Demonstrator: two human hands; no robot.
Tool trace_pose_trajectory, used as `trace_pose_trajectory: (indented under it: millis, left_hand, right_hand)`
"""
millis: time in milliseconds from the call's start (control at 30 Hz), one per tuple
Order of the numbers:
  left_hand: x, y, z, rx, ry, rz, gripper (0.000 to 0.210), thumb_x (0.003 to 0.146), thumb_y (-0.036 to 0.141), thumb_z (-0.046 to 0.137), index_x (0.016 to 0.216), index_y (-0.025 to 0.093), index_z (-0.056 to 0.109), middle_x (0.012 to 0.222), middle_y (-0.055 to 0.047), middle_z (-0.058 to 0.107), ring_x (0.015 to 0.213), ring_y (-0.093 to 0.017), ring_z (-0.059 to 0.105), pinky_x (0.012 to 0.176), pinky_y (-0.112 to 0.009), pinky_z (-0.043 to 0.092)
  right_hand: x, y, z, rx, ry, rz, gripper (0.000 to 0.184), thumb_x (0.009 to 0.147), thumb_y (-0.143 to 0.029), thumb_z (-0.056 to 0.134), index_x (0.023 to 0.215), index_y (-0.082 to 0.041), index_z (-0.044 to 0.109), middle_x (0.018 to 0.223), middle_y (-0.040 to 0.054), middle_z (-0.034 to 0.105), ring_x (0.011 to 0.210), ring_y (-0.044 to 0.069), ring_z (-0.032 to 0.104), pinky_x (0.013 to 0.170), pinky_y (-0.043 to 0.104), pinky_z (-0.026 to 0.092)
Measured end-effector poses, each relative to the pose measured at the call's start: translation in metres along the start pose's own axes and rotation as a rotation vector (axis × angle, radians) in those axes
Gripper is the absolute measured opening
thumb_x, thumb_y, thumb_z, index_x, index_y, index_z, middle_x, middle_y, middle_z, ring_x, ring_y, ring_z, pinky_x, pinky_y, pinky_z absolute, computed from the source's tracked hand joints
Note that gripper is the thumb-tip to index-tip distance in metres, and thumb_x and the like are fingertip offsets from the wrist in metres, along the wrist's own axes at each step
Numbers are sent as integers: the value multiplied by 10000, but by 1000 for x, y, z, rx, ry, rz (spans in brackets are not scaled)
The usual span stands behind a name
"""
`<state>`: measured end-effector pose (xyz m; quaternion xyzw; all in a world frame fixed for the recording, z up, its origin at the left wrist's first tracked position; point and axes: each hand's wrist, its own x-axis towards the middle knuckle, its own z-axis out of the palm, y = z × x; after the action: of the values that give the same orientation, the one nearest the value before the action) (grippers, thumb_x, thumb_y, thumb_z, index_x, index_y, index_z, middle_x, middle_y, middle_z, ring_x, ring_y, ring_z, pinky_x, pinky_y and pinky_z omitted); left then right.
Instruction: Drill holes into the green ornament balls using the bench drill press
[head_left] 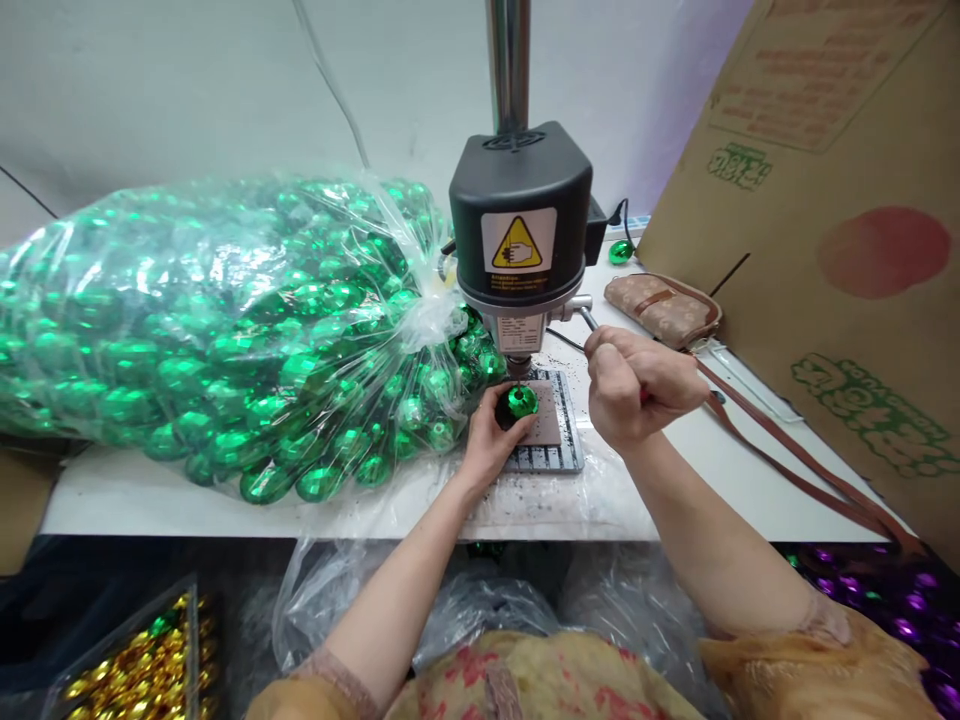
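My left hand (491,438) curls its thumb and fingers around a shiny green faceted ball (523,401). The ball rests on a small brownish board (546,425) on the slotted metal base (559,462) of a bench drill press (520,215). Right above the ball is the chuck (518,368); whether a bit touches the ball I cannot make out. My right hand (637,385) is closed in a fist around the feed lever (589,318) at the drill's right side, hiding the lever's end.
A big clear plastic bag (225,330) of green balls fills the table's left side. Right of the drill lie a patterned pouch (664,308) with a brown strap, a loose green ball (620,251) and a large cardboard box (832,220). Gold balls (135,665) and purple balls (911,605) sit below the table.
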<state>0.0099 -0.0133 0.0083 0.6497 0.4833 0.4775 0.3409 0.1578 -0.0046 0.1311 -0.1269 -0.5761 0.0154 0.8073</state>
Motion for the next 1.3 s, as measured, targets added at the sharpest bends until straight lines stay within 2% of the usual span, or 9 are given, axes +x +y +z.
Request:
trace_pose_trajectory:
  millis: [233,367,433,567,733,867,1033,1133,1300]
  left_hand:
    - [-1,2,2,19,65,8,504,757,341,802,1191,201,588,1150,-70,680,1058,-221,661,930,-365,524]
    - [-26,14,-6,177,201,116,448,772,388,785,1139,201,608,1041,-66,677,986,-224,663,872,-375,537]
    - [-52,17,-16,268,111,300,430,809,407,749,1173,221,614,1038,-76,676,975,-225,667,849,-373,547]
    - [-115,10,-36,477,-273,722,489,820,512,712,1226,253,628,952,-91,699,774,-216,678,625,-329,553]
    - [-147,3,-49,569,-451,826,574,783,653,670,1216,276,653,966,-139,736,781,-305,705,571,-409,581]
    - [-121,11,-51,514,-377,748,449,862,379,663,1299,322,578,1003,-104,736,881,-304,723,730,-438,635]
    - [-48,23,-53,514,-81,713,360,875,63,463,1141,260,602,1093,-83,689,1156,-278,652,1007,-531,556]
    - [-1,32,-63,685,5,607,324,884,32,408,1064,197,621,1121,-123,668,1243,-287,590,1065,-522,501]
    - [45,52,-78,1158,-56,293,341,858,22,410,1026,169,669,1025,-176,678,1084,-355,621,917,-511,525]
  right_hand:
    - [62,-3,19,-58,24,396,475,877,-306,648,522,-197,353,454,-64,333,389,44,296,390,261,245]
    - [75,11,20,-53,-49,448,517,877,-467,627,542,-217,322,441,-58,326,372,53,270,351,273,241]
    - [73,16,18,-57,-53,431,512,872,-499,619,559,-223,322,445,-57,326,376,58,269,350,278,250]
    - [70,15,18,-64,-24,391,501,868,-496,622,569,-230,321,447,-59,320,378,60,258,349,284,243]
    - [71,10,23,-69,57,393,520,836,-456,686,537,-223,330,450,-61,333,393,51,255,364,287,201]
    - [71,7,26,-22,89,387,500,846,-354,690,521,-210,338,451,-65,322,392,42,253,381,270,190]
    - [74,7,26,-14,47,395,537,821,-418,709,497,-206,337,437,-64,296,394,44,247,380,270,193]
    - [75,7,25,-28,40,407,548,813,-456,712,499,-201,341,453,-58,311,419,46,254,394,268,200]
    - [75,5,25,-15,47,409,542,831,-417,703,503,-192,335,464,-56,309,430,42,263,424,264,201]
